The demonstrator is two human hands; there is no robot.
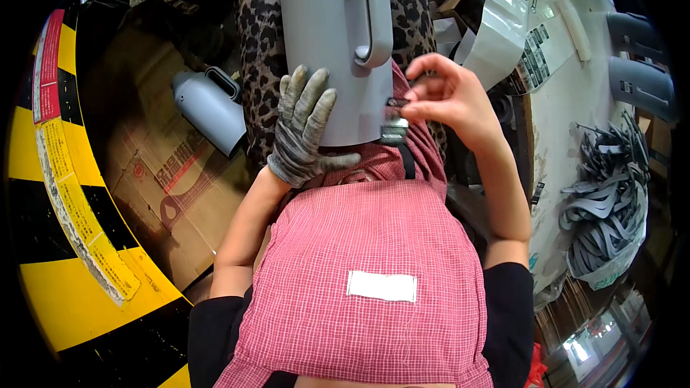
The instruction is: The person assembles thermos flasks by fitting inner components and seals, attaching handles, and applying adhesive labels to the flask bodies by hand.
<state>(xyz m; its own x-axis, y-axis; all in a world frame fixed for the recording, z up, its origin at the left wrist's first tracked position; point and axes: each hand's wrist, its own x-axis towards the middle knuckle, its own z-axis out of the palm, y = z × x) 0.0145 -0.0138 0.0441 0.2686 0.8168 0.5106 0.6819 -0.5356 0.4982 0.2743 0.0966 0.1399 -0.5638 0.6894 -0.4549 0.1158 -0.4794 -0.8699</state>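
A grey plastic jug (316, 43) with a looped handle (376, 11) lies across my lap, its handle toward the right. My left hand (305, 126), in a grey-striped glove, rests with fingers spread on the jug's side, the thumb stretched along its near end. At the jug's lower right my bare right hand (445, 97) pinches a small black label (395, 103) between thumb and forefinger, close against the wall. The fingertips are slightly blurred, so I cannot tell whether the label touches the jug. A small dark item with a pale face (394, 131) sits just below it.
Another grey jug (208, 111) lies on flattened cardboard (158, 194) at left, beside a yellow-black striped edge (43, 223). On the right-hand table (546, 151) are a label sheet (535, 57), more grey jugs (640, 86) and a bag of grey strips (604, 215).
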